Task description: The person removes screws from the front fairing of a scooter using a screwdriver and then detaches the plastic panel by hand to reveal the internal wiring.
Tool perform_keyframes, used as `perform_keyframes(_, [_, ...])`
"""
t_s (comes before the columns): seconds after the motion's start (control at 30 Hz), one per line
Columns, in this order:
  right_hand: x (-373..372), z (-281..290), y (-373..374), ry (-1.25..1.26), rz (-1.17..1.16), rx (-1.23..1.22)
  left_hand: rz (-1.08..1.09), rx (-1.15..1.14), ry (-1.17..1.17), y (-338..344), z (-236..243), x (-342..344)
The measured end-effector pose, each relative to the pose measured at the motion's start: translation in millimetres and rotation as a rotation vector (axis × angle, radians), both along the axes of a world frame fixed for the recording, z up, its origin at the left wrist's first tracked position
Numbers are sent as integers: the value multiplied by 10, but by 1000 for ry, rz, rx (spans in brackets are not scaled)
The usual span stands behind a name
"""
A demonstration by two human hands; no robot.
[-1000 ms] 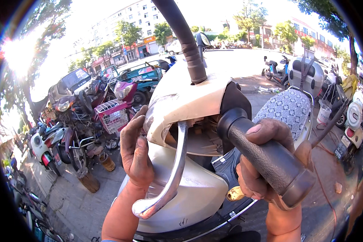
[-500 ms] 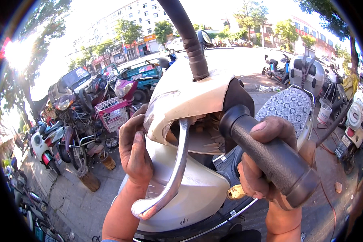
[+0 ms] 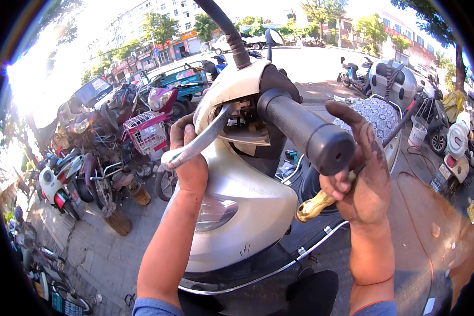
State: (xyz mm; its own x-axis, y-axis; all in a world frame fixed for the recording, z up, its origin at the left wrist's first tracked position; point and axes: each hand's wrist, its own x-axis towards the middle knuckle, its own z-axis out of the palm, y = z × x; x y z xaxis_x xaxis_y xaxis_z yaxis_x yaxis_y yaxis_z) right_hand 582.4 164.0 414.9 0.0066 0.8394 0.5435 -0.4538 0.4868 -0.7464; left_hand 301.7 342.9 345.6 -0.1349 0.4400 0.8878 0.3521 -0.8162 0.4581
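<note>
A cream scooter's handlebar cover [image 3: 231,84] has a gap at its side, with wiring and dark parts showing inside. My left hand [image 3: 192,163] is behind the silver brake lever [image 3: 195,143], its fingers stretched up against the cover's left side; their tips are partly hidden. My right hand [image 3: 368,179] is beside the end of the black rubber handlebar grip [image 3: 305,129]. Its upper fingers are spread, while the lower ones curl around a screwdriver with a yellow fluted handle [image 3: 315,205]. The handle points down and left, and the shaft is mostly hidden by the hand.
Below the cover is the scooter's cream front panel [image 3: 237,237] with a clear lamp. Parked scooters and a pink one with a white basket [image 3: 144,134] stand left. A patterned seat [image 3: 371,116], a grey top box [image 3: 392,79] and a red hose [image 3: 411,210] lie right.
The handlebar grip and brake lever have shifted up and left in view. My right hand has come off the grip, keeping the screwdriver. My left hand has moved up to the cover.
</note>
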Motion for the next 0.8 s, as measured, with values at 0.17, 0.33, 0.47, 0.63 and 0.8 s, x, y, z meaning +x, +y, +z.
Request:
perform_keyframes(0.17, [710, -292, -229, 720, -227, -113, -358, -245, -472, 26, 33, 136])
perform_keyframes(0.33, [319, -1583, -740, 360, -193, -518, -334, -312, -467, 56, 14, 279])
perform_keyframes(0.47, [408, -1700, -831, 365, -141, -652, -185, -322, -393, -40, 9, 195])
perform_keyframes(0.63, [338, -1391, -959, 79, -140, -250, 38, -262, -24, -295, -110, 31])
perform_keyframes(0.8, [624, -1981, -813, -225, -275, -519, -39, -99, 605, -752, -7, 308])
